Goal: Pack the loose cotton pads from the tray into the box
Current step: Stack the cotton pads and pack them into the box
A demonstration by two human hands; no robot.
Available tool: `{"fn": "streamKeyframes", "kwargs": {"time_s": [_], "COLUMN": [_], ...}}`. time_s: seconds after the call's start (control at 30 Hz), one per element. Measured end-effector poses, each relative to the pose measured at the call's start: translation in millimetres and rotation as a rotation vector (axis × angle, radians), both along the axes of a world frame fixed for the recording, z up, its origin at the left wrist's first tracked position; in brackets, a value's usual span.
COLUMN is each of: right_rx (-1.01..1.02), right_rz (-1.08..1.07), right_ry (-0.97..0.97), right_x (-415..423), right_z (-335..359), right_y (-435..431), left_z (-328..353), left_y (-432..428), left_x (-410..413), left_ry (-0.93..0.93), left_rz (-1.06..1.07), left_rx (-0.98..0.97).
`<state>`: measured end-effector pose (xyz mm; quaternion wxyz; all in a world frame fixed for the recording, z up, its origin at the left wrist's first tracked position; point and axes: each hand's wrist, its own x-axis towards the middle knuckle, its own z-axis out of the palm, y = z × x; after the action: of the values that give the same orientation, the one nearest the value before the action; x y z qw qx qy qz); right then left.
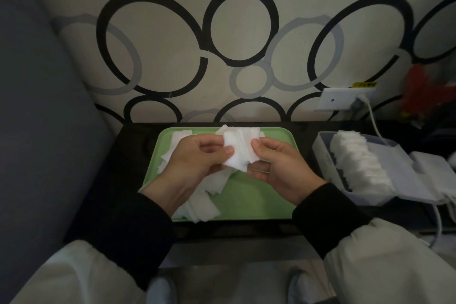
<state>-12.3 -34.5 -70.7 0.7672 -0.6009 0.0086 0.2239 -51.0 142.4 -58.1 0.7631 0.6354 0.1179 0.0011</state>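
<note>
Holding a small stack of pads (238, 153) over the tray (261, 200), both hands pinch it (left (197, 158), right (276, 165)); the box (323, 155) lies rightward, nearer the right hand.

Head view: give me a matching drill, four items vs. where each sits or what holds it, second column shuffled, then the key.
Column one:
1. small stack of cotton pads
2. loose cotton pads
3. row of packed pads
4. green tray

Column two:
A. standing in the open box, right of the tray
B. on the dark table, in front of the patterned wall
C. pinched between left hand and right hand, above the tray
D. lying scattered on the tray

Pairs: 1-C, 2-D, 3-A, 4-B
</note>
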Motion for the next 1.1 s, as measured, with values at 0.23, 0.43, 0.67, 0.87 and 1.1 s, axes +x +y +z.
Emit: {"fn": "streamKeyframes", "kwargs": {"time_s": [0.23,0.43,0.67,0.87,1.1], "right_rx": [-0.225,-0.115,-0.036,0.033,0.101], "right_rz": [-0.292,-0.050,-0.015,0.020,0.061], "right_ry": [-0.007,-0.044,-0.029,0.011,0.081], "right_x": [9,-2,-6,-7,-5], "right_z": [-6,2,8,10,12], "right_y": [-11,2,4,4,2], "left_z": [8,6,1,-3,-7], "left_y": [1,-1,-3,-6,-5], "left_x": [-5,-6,-6,-5,-2], "left_ry": [-0.055,-0.020,-0.062,-0.135,-0.227], "left_rz": [-0.123,-0.135,-0.069,0.042,0.084], "left_rx": [-0.116,-0.061,0.084,0.303,0.583]}}
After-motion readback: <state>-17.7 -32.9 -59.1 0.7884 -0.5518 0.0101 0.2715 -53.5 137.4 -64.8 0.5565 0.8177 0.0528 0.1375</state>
